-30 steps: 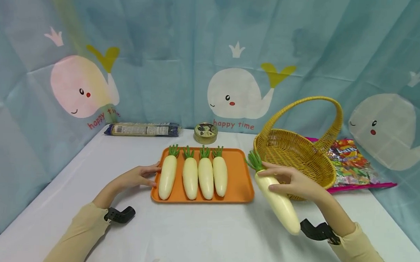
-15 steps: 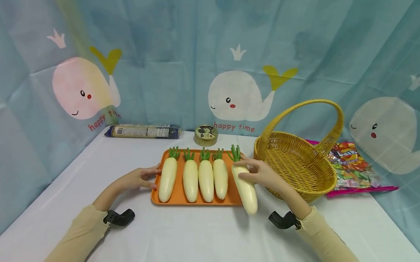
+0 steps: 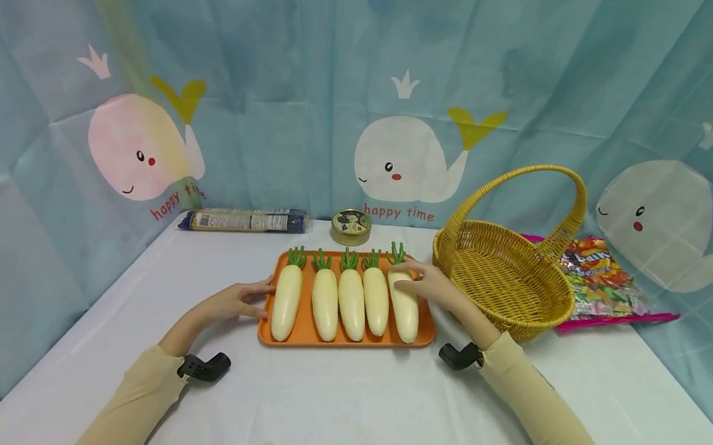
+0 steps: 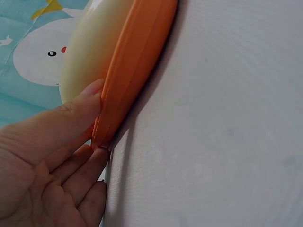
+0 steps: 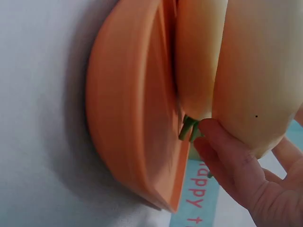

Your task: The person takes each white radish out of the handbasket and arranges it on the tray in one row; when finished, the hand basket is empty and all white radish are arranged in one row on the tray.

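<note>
A white radish [image 3: 405, 316] with green stalks is at the right end of a row of similar radishes [image 3: 325, 306] over an orange tray [image 3: 426, 330]. My right hand [image 3: 433, 287] holds it near its leafy end, thumb and fingers on either side in the right wrist view; whether it touches the tray floor is unclear. My left hand [image 3: 236, 301] grips the tray's left edge. Up close in the left wrist view, the thumb presses the rim and the fingers sit lower against the tray's side [image 4: 137, 61].
Right of the tray stands a yellow wicker basket [image 3: 506, 319] with a tall handle. Behind it lies a candy bag [image 3: 596, 283]. At the back are a round tin [image 3: 351, 229] and a long packet [image 3: 247, 220], before a whale-print curtain [image 3: 266, 114].
My right hand has carried the radish left from beside the basket to the tray's right end, lowering and straightening it alongside the others. My left hand has stayed at the tray's edge.
</note>
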`<state>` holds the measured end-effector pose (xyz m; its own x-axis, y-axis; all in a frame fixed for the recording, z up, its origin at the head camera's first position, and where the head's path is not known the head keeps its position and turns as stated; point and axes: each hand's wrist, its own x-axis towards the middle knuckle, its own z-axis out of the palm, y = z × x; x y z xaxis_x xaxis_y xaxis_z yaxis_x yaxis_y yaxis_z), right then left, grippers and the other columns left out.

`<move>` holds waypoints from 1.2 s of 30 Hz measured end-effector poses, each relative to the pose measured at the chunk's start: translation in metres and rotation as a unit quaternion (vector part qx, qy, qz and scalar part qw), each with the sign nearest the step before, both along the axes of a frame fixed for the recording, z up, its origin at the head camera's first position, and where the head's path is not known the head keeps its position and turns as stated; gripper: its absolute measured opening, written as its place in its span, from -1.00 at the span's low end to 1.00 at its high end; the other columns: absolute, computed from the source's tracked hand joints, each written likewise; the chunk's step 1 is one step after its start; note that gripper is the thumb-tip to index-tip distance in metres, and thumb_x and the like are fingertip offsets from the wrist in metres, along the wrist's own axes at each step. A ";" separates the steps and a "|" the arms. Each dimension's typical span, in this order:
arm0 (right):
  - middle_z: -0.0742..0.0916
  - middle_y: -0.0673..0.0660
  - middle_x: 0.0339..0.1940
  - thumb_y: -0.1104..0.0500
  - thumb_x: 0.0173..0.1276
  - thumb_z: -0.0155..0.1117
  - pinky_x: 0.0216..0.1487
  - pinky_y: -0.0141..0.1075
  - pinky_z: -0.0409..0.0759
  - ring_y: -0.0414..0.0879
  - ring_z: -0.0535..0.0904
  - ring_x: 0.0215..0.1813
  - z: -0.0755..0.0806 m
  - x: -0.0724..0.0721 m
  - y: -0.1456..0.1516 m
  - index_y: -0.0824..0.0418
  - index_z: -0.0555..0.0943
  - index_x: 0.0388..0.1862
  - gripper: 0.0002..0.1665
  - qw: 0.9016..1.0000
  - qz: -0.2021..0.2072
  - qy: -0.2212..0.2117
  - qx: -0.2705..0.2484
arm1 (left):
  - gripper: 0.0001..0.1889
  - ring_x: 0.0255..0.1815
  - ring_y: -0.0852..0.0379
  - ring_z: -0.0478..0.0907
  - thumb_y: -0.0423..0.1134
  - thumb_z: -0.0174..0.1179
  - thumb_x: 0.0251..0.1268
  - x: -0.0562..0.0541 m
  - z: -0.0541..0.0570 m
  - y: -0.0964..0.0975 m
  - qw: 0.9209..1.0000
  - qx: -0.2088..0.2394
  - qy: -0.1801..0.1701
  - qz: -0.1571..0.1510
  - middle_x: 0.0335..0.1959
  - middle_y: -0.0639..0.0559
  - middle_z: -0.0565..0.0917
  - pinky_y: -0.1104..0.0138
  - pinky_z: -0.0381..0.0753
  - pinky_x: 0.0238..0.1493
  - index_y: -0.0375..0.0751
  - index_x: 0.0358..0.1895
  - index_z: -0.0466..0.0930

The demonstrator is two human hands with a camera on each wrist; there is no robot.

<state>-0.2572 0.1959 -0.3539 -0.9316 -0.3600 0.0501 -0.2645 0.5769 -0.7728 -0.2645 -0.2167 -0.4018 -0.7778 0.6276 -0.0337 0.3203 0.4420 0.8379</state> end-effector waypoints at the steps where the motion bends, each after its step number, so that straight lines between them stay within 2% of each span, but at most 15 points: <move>1: 0.21 0.19 0.36 0.01 0.18 0.27 0.20 -0.01 0.15 0.12 0.09 0.33 -0.001 -0.002 0.000 0.15 0.53 0.11 -0.49 1.000 0.000 0.000 0.001 | -0.32 0.31 -0.28 -0.12 -0.24 0.26 0.08 0.000 0.000 0.000 1.000 -0.001 -0.002 0.003 0.33 -0.39 -0.04 -0.05 -0.07 0.21 -0.50 0.23 0.22; 5: 0.25 0.27 0.33 0.04 0.19 0.27 0.23 0.01 0.07 0.11 0.04 0.35 -0.006 -0.010 0.001 0.18 0.55 0.08 -0.52 1.000 0.005 0.020 0.017 | -0.32 0.31 -0.28 -0.12 -0.24 0.26 0.08 0.001 0.002 0.000 1.000 0.002 0.000 0.003 0.33 -0.37 -0.05 -0.05 -0.06 0.20 -0.52 0.23 0.21; 12: 0.26 0.38 0.29 0.13 0.18 0.28 0.20 0.05 0.12 0.21 0.12 0.30 -0.013 -0.015 0.006 0.29 0.55 0.05 -0.54 0.994 -0.008 0.059 0.088 | -0.31 0.32 -0.25 -0.11 -0.22 0.25 0.09 0.003 0.002 0.007 1.000 0.004 -0.001 -0.009 0.33 -0.37 -0.04 -0.01 -0.06 0.22 -0.51 0.24 0.20; 19: 0.19 0.43 0.31 0.15 0.20 0.25 0.16 0.09 0.17 0.28 0.09 0.29 -0.011 -0.011 0.001 0.32 0.52 0.08 -0.53 0.994 0.014 0.052 0.093 | -0.33 0.31 -0.28 -0.11 -0.26 0.26 0.09 0.007 0.002 0.005 1.000 0.004 -0.002 -0.005 0.32 -0.39 -0.04 -0.03 -0.06 0.22 -0.51 0.23 0.22; 26: 0.19 0.45 0.30 0.14 0.25 0.20 0.09 0.08 0.28 0.34 0.25 0.18 -0.011 -0.005 -0.001 0.35 0.49 0.10 -0.53 0.993 0.025 0.047 0.105 | -0.33 0.32 -0.27 -0.15 -0.27 0.25 0.09 0.009 0.001 0.003 1.000 0.017 -0.020 -0.005 0.33 -0.38 -0.06 -0.04 -0.09 0.22 -0.49 0.24 0.21; 29: 0.20 0.46 0.29 0.12 0.26 0.20 0.11 0.09 0.24 0.34 0.19 0.22 -0.013 -0.002 0.000 0.34 0.49 0.10 -0.52 0.993 0.028 0.043 0.110 | -0.34 0.32 -0.27 -0.15 -0.28 0.25 0.09 0.011 -0.002 0.003 1.000 0.016 -0.023 -0.008 0.33 -0.39 -0.05 -0.03 -0.07 0.22 -0.50 0.23 0.22; 33: 0.19 0.45 0.30 0.10 0.24 0.21 0.12 0.08 0.24 0.33 0.17 0.24 -0.014 0.001 0.003 0.33 0.48 0.12 -0.49 0.994 0.028 0.031 0.098 | -0.33 0.32 -0.27 -0.14 -0.25 0.26 0.08 0.013 -0.004 0.003 1.000 0.015 -0.022 -0.009 0.32 -0.39 -0.02 -0.03 -0.03 0.20 -0.51 0.23 0.23; 36: 0.19 0.42 0.31 0.08 0.24 0.22 0.10 0.07 0.27 0.33 0.24 0.20 -0.013 0.000 0.005 0.30 0.46 0.15 -0.47 0.995 0.029 0.025 0.089 | -0.32 0.31 -0.27 -0.13 -0.25 0.27 0.08 0.014 -0.004 0.003 1.000 0.018 -0.019 -0.006 0.32 -0.39 -0.02 -0.04 -0.04 0.20 -0.51 0.23 0.22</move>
